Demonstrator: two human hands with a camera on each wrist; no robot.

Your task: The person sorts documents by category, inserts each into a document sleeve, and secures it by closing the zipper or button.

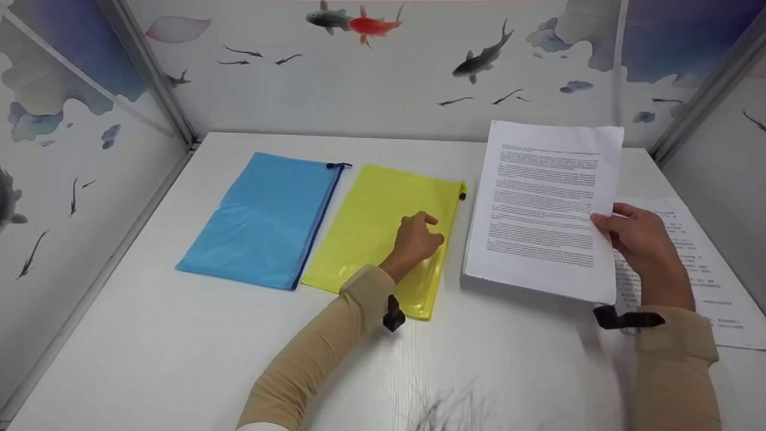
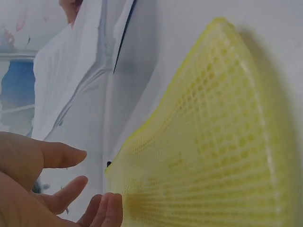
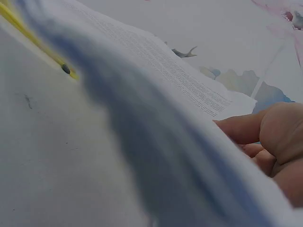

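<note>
A blue pouch [image 1: 266, 218] lies on the white table [image 1: 167, 347], just left of a yellow pouch [image 1: 383, 230]. The left hand [image 1: 417, 238] rests on the yellow pouch, fingers loosely bent and grasping nothing. Right of the yellow pouch, the right hand [image 1: 637, 236] pinches a stack of printed paper [image 1: 541, 206] by its edge, raised above another printed sheet [image 1: 703, 281].

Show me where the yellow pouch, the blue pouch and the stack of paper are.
yellow pouch [image 1: 371, 224], head view, on its bare upper middle.
blue pouch [image 1: 263, 218], head view, on the middle of its flat face.
stack of paper [image 1: 538, 209], head view, on the printed top sheet.
</note>
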